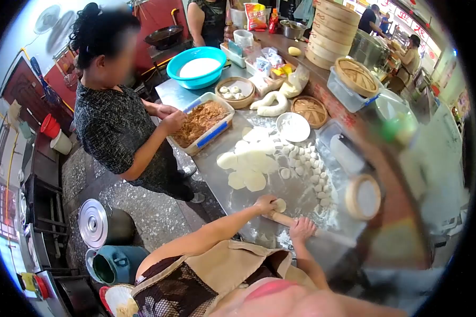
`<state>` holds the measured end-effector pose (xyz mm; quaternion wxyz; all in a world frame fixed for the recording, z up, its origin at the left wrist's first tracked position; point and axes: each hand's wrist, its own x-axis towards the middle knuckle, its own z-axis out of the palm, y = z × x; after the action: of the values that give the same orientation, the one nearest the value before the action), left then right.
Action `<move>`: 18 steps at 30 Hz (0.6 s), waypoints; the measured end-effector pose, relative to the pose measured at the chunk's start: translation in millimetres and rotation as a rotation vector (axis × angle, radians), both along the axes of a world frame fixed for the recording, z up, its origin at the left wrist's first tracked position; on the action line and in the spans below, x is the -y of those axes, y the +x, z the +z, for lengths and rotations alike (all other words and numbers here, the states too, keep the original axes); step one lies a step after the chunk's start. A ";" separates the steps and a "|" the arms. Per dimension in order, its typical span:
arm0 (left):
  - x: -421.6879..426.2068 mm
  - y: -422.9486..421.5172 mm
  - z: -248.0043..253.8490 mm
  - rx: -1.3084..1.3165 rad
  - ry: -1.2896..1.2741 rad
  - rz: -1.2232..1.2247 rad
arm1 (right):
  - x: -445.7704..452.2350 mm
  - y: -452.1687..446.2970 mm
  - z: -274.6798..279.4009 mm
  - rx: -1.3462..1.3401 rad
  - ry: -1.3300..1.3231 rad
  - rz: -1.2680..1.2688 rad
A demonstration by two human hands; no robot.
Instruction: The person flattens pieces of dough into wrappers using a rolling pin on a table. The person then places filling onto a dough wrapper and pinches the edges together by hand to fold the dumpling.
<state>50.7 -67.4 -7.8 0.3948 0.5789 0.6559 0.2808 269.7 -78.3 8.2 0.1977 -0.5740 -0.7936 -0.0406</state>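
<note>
My left hand [266, 204] is closed at the edge of a small flat dough disc [279, 206], beside the left end of a wooden rolling pin [284, 219]. Fingers of my right hand [302, 229] wrap over the pin farther right. Beyond my hands, thin round wrappers [251, 161] lie overlapping on the floured metal table [217, 174]. Several small dough pieces [320, 179] are scattered to their right, near a white bowl of flour [293, 127]. A thick dough rope [270, 103] lies farther back.
A co-worker [111, 105] stands at the left with hands over a tub of filling [201, 124]. Behind it are a blue basin [197, 67] and a steamer basket [235, 92]. Stacked steamers [330, 34] stand at the back. A round sieve [363, 197] is at the right.
</note>
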 end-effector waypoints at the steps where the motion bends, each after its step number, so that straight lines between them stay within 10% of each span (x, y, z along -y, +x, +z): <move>1: -0.8 -0.3 0.1 -0.014 0.022 -0.001 | -1.4 -0.2 0.1 -0.002 0.021 -0.002; 18: 1.4 1.1 11.1 0.018 -0.074 0.011 | 0.4 -0.1 -0.7 0.006 0.029 0.010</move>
<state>51.9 -68.8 3.3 0.4202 0.5577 0.6655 0.2636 269.6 -78.7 7.5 0.2038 -0.5670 -0.7964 -0.0526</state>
